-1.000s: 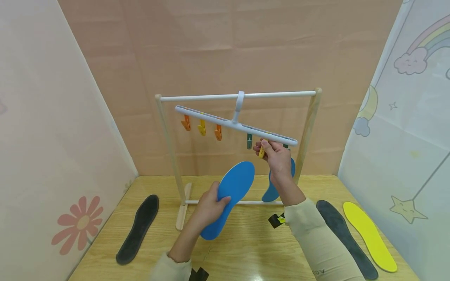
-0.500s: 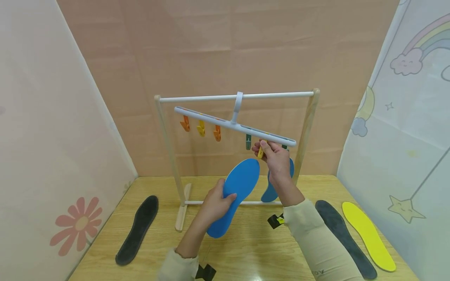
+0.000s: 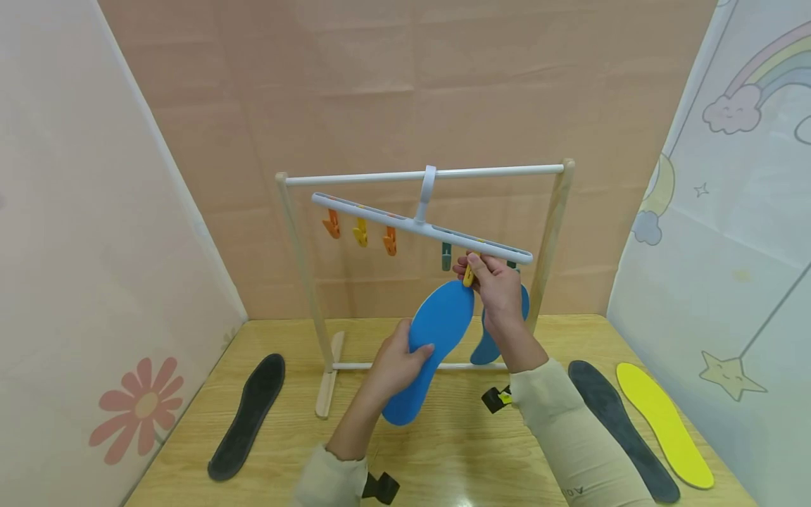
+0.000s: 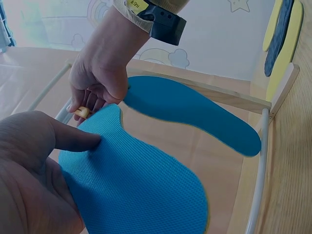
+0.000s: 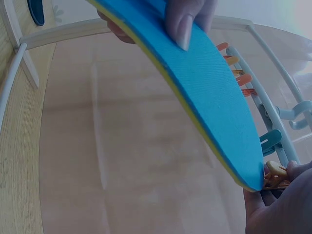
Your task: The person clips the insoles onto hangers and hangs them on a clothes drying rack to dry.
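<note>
My left hand grips a blue insole by its middle, thumb on top, with the wide toe end raised. Between thumb and fingers, my right hand pinches a yellow clip under the right half of the white hanger. In the right wrist view the insole's tip comes right up to that clip. Behind the right hand hangs a second blue insole, its upper part mostly hidden in the head view but plain in the left wrist view.
The hanger slants down to the right from a rack's white top rail. A green clip and several orange and yellow clips hang from it. On the table lie a black insole left, a dark grey insole and a yellow insole right.
My left hand has carried the blue insole up and to the right, bringing its toe end to the yellow clip. The right hand has stayed in place on the clip.
</note>
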